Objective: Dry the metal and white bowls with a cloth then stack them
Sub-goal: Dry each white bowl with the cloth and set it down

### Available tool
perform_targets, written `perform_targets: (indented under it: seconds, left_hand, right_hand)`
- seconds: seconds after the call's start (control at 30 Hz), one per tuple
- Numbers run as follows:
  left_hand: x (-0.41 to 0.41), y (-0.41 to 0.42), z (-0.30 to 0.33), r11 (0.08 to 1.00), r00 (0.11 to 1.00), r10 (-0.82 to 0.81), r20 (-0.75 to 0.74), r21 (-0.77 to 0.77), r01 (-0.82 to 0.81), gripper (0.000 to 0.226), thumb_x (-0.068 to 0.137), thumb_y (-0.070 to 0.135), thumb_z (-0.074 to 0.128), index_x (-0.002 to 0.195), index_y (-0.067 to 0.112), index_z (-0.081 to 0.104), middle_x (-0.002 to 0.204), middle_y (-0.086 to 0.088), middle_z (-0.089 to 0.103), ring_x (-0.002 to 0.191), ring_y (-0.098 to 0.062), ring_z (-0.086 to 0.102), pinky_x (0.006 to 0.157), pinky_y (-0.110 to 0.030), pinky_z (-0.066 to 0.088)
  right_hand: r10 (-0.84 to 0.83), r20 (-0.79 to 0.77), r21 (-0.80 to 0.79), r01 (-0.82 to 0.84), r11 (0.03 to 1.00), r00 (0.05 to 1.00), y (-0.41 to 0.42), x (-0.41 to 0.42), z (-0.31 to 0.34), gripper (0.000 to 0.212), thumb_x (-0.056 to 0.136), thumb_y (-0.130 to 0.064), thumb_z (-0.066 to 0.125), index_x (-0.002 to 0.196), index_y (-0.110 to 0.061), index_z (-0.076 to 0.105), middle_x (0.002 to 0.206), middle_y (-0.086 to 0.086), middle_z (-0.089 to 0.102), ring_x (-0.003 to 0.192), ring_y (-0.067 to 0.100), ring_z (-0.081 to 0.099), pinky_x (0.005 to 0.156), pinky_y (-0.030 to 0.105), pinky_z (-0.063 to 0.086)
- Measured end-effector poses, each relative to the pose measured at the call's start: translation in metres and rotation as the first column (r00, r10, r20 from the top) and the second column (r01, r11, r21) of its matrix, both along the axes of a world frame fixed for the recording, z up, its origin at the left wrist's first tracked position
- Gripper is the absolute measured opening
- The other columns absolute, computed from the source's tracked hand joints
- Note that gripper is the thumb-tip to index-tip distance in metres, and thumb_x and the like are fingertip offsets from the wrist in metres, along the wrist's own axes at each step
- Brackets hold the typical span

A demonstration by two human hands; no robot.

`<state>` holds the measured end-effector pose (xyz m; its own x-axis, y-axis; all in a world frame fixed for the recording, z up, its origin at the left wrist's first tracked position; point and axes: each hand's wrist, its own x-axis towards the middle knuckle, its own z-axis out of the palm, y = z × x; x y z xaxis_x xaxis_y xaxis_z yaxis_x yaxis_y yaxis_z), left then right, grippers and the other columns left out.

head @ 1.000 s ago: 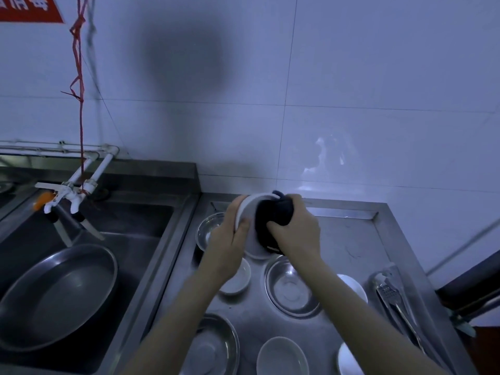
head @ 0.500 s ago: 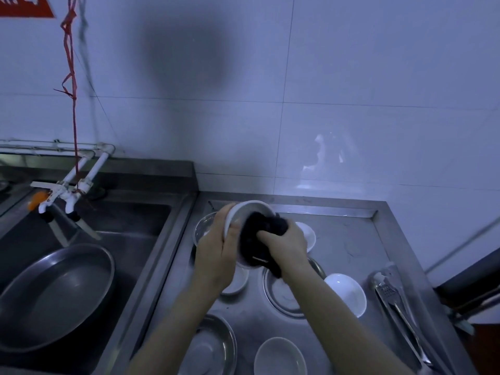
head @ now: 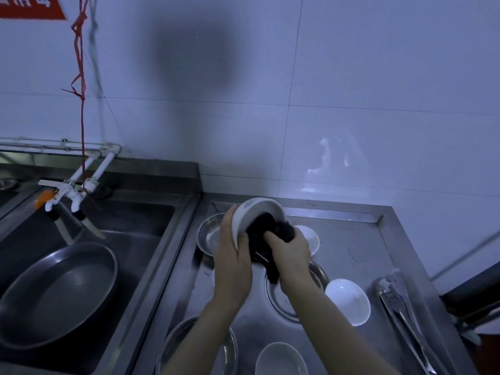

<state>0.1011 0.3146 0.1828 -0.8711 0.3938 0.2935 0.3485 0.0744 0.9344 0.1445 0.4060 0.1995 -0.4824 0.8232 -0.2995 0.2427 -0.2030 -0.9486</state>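
While my left hand (head: 232, 262) grips the tilted white bowl (head: 253, 216) by its rim at frame centre above the tabletop (head: 351, 255), my right hand (head: 290, 251) clamps the dark cloth (head: 266, 234) inside it.

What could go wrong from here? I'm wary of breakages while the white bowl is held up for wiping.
The white bowl is tilted and held only at its rim by the left hand while the right hand pushes the dark cloth into it; a slip might drop it onto the metal bowl or the counter below, chipping it. The cloth's hanging tail could also snag.
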Motion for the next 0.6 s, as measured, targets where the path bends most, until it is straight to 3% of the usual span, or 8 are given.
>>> perform_targets:
  seconds: [0.07, 0.13, 0.23, 0.3, 0.4, 0.5, 0.57, 0.6]
  left_hand:
    - [-0.013, -0.002, 0.005, 0.997, 0.997, -0.066, -0.039, -0.045, 0.064, 0.046, 0.102, 0.006, 0.045, 0.139, 0.032, 0.038, 0.123, 0.03, 0.046, 0.11, 0.023, 0.045, 0.085, 0.001, 0.036]
    - [-0.035, -0.006, 0.011, 0.96, 0.976, -0.211, -0.055, -0.198, 0.197, 0.053, 0.091, 0.011, 0.044, 0.14, 0.03, 0.042, 0.118, 0.019, 0.057, 0.104, 0.009, 0.055, 0.085, -0.011, 0.044]
    - [-0.061, -0.004, 0.017, 0.786, 0.92, -0.392, 0.01, -0.517, 0.34, 0.073, 0.07, 0.017, 0.04, 0.139, 0.04, 0.04, 0.113, -0.005, 0.064, 0.097, -0.022, 0.062, 0.081, -0.043, 0.053]
    - [-0.061, -0.002, 0.016, 0.765, 0.921, -0.388, 0.007, -0.556, 0.327, 0.073, 0.069, 0.019, 0.039, 0.14, 0.036, 0.041, 0.112, -0.009, 0.065, 0.099, -0.027, 0.062, 0.083, -0.045, 0.052]
    - [-0.04, -0.001, 0.013, 0.906, 0.973, -0.222, -0.065, -0.381, 0.182, 0.061, 0.076, 0.013, 0.04, 0.135, 0.028, 0.049, 0.105, 0.005, 0.063, 0.092, 0.0, 0.057, 0.081, -0.022, 0.047]
    - [-0.026, -0.001, 0.008, 0.974, 0.988, -0.066, -0.136, -0.223, 0.034, 0.044, 0.086, -0.004, 0.045, 0.122, 0.02, 0.057, 0.092, 0.018, 0.058, 0.089, 0.017, 0.052, 0.074, -0.003, 0.038]
    - [-0.022, -0.002, 0.005, 0.974, 0.982, -0.058, -0.182, -0.228, 0.015, 0.04, 0.087, 0.002, 0.045, 0.12, 0.019, 0.06, 0.097, 0.016, 0.059, 0.092, 0.015, 0.052, 0.078, 0.001, 0.035]
    - [-0.022, -0.004, 0.006, 0.967, 0.979, -0.079, -0.188, -0.253, 0.029, 0.042, 0.085, 0.007, 0.043, 0.121, 0.019, 0.061, 0.102, 0.014, 0.061, 0.093, 0.012, 0.052, 0.081, 0.001, 0.034]
  right_hand:
    - [0.035, 0.081, 0.185, -0.049, 0.982, 0.996, 0.008, 0.001, 0.004, 0.035, 0.072, -0.021, 0.071, 0.105, -0.021, 0.057, 0.092, -0.002, 0.064, 0.084, 0.018, 0.059, 0.067, 0.026, 0.04]
    - [0.09, 0.158, 0.476, -0.156, 0.866, 0.983, 0.021, 0.002, 0.014, 0.044, 0.071, -0.019, 0.07, 0.112, -0.029, 0.056, 0.091, -0.008, 0.062, 0.082, 0.016, 0.054, 0.07, 0.025, 0.037]
    - [0.19, 0.342, 0.809, -0.391, 0.438, 0.92, 0.035, -0.003, 0.02, 0.043, 0.072, -0.028, 0.071, 0.114, -0.03, 0.058, 0.099, -0.007, 0.066, 0.084, 0.023, 0.06, 0.065, 0.03, 0.043]
    - [0.169, 0.39, 0.844, -0.425, 0.326, 0.905, 0.035, -0.005, 0.012, 0.043, 0.074, -0.032, 0.071, 0.115, -0.026, 0.058, 0.102, -0.003, 0.066, 0.086, 0.028, 0.061, 0.064, 0.032, 0.043]
    - [0.057, 0.215, 0.776, -0.206, 0.597, 0.975, 0.023, 0.0, 0.004, 0.045, 0.074, -0.027, 0.071, 0.116, -0.028, 0.056, 0.097, -0.004, 0.065, 0.085, 0.023, 0.059, 0.066, 0.03, 0.041]
    - [-0.008, 0.1, 0.324, -0.025, 0.946, 0.995, 0.005, 0.008, -0.014, 0.037, 0.073, -0.024, 0.07, 0.106, -0.025, 0.054, 0.088, -0.006, 0.062, 0.088, 0.021, 0.059, 0.073, 0.03, 0.042]
    - [-0.002, 0.03, 0.022, 0.001, 1.0, 1.0, -0.001, 0.014, -0.023, 0.033, 0.069, -0.027, 0.069, 0.098, -0.021, 0.056, 0.09, -0.001, 0.064, 0.093, 0.025, 0.061, 0.076, 0.035, 0.049]
    - [0.031, 0.037, 0.009, -0.032, 0.999, 0.999, 0.0, 0.016, -0.023, 0.034, 0.068, -0.027, 0.069, 0.099, -0.02, 0.057, 0.09, 0.0, 0.065, 0.094, 0.025, 0.062, 0.076, 0.035, 0.05]
